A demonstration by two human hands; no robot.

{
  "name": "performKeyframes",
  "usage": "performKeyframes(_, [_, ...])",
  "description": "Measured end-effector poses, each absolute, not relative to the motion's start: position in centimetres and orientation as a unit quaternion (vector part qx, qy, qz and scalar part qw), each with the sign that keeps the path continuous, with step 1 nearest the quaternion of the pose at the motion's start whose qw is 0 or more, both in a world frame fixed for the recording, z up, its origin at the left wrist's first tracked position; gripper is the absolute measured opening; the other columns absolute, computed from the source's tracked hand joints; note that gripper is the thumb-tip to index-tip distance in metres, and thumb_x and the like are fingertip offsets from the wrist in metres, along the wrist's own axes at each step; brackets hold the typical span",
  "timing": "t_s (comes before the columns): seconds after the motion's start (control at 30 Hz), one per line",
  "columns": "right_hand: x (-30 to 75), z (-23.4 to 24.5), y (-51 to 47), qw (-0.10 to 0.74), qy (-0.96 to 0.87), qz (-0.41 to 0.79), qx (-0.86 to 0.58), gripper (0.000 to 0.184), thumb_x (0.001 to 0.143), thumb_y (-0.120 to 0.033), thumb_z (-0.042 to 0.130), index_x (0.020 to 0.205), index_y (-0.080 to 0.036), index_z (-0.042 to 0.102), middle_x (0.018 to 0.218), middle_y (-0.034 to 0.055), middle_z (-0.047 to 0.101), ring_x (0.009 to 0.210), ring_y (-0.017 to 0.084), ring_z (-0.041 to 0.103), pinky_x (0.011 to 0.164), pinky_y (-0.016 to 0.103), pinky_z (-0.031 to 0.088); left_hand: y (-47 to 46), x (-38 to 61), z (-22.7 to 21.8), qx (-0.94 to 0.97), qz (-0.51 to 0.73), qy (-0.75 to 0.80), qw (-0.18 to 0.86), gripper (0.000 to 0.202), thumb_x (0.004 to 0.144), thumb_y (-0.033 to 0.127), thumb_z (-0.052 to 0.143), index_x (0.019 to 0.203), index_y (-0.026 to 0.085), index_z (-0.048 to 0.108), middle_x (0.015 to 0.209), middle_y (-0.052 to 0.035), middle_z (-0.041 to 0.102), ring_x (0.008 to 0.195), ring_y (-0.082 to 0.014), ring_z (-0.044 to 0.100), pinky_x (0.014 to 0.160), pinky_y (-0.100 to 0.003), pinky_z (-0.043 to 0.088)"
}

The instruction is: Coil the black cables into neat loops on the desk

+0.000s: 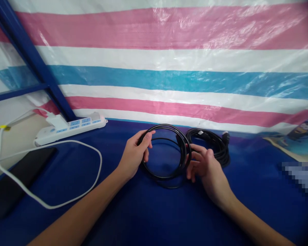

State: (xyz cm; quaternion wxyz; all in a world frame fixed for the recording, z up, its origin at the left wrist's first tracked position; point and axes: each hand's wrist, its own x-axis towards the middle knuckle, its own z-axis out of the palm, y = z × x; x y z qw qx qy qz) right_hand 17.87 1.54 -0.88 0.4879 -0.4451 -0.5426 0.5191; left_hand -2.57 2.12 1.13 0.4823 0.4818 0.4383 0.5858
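Observation:
A coiled black cable [183, 155] stands tilted over the blue surface, its loops facing me. My left hand [140, 148] is closed around the coil's left side, thumb over the loops. At the coil's right side is my right hand [204, 165], with its thumb raised away from loosely bent fingers. Those fingertips lie at or against the loops; firm contact is hard to make out. Just behind my right hand, a second black cable coil [223, 155] lies on the surface with a dark connector end [225, 136] sticking up.
A white power strip [74, 128] with a plugged-in adapter sits at the back left. Its white cord [100, 164] loops across the blue surface [154, 218]. A dark flat object [20, 181] lies at left. Striped sheeting [169, 82] hangs behind, beside a blue metal post [38, 65].

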Motion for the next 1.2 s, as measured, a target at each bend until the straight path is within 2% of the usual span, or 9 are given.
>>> performKeyframes(0.13, [17.5,-0.7,1.2,0.429,-0.591,0.47,-0.496,0.052,0.076,-0.057,0.061,0.109,-0.019,0.054,0.072,0.0001,0.057,0.046,0.01,0.053,0.037,0.021,0.041,1.8,-2.4,1.4,0.477,0.554,0.418,0.538,0.039,0.084,0.051,0.053,0.103,0.017,0.061,0.071,0.0045,0.052,0.034,-0.0001,0.04,0.034,-0.018,0.026])
performKeyframes(0.33, [17.4,-0.8,1.3,0.464,-0.518,0.532,-0.484,0.045,0.082,-0.053,0.055,0.111,-0.019,0.053,0.06,-0.0036,0.054,0.04,0.009,0.046,0.033,0.02,0.039,1.7,-2.5,1.9,0.456,0.51,0.405,0.607,0.046,0.087,0.057,0.04,0.114,0.022,0.054,0.078,0.0022,0.057,0.034,-0.0012,0.038,0.032,-0.018,0.02])
performKeyframes(0.43, [17.7,-0.5,1.4,0.511,-0.502,0.512,-0.475,0.042,0.084,-0.049,0.056,0.116,-0.021,0.053,0.05,-0.0055,0.05,0.04,0.009,0.043,0.033,0.017,0.035,2.1,-3.0,2.1,0.479,0.486,0.484,0.547,0.046,0.089,0.055,0.034,0.106,0.02,0.057,0.071,0.0022,0.056,0.034,-0.0033,0.037,0.031,-0.019,0.019])
performKeyframes(0.6, [18.1,0.5,1.7,0.529,-0.502,0.496,-0.471,0.034,0.081,-0.042,0.063,0.107,-0.02,0.057,0.037,-0.0115,0.032,0.034,0.006,0.029,0.037,0.017,0.031,2.6,-3.9,1.9,0.547,0.467,0.541,0.436,0.034,0.084,0.043,0.051,0.065,0.015,0.057,0.047,0.0038,0.046,0.04,-0.0069,0.041,0.039,-0.02,0.026])
performKeyframes(0.7, [18.5,0.4,2.2,0.476,-0.536,0.491,-0.495,0.038,0.08,-0.047,0.061,0.104,-0.019,0.055,0.038,-0.0121,0.029,0.034,0.006,0.025,0.035,0.018,0.026,2.8,-4.0,1.6,0.59,0.459,0.536,0.393,0.027,0.081,0.037,0.056,0.065,0.015,0.061,0.056,0.0016,0.055,0.051,-0.0087,0.048,0.048,-0.02,0.034])
performKeyframes(0.77, [18.7,0.0,2.6,0.43,-0.599,0.434,-0.518,0.04,0.085,-0.051,0.052,0.109,-0.019,0.052,0.042,-0.0117,0.027,0.035,0.007,0.026,0.035,0.019,0.024,2.9,-4.1,1.4,0.605,0.452,0.533,0.383,0.023,0.082,0.036,0.055,0.076,0.016,0.064,0.059,0.0019,0.056,0.051,-0.0092,0.049,0.049,-0.021,0.036])
performKeyframes(0.9, [19.0,-0.7,3.1,0.365,-0.694,0.308,-0.538,0.039,0.088,-0.05,0.044,0.108,-0.018,0.055,0.052,-0.005,0.042,0.044,0.012,0.041,0.045,0.025,0.032,2.8,-4.4,1.8,0.626,0.444,0.541,0.343,0.025,0.083,0.035,0.052,0.099,0.017,0.062,0.07,0.0006,0.06,0.052,-0.0107,0.053,0.052,-0.024,0.043])
performKeyframes(1.07, [19.2,-0.3,2.7,0.322,-0.765,0.212,-0.516,0.027,0.084,-0.039,0.052,0.101,-0.022,0.063,0.07,0.0022,0.061,0.068,0.021,0.058,0.065,0.032,0.038,1.5,-4.6,3.7,0.683,0.432,0.552,0.203,0.022,0.087,0.028,0.045,0.097,0.021,0.063,0.097,-0.0056,0.064,0.092,-0.0195,0.058,0.086,-0.035,0.042])
performKeyframes(1.2, [19.6,0.3,2.6,0.334,-0.77,0.176,-0.514,0.021,0.086,-0.036,0.046,0.095,-0.021,0.059,0.075,0.0027,0.063,0.067,0.021,0.059,0.064,0.032,0.041,0.9,-4.5,6.5,0.706,0.417,0.558,0.131,0.024,0.089,0.026,0.04,0.097,0.02,0.062,0.099,-0.007,0.065,0.096,-0.0219,0.058,0.087,-0.038,0.04])
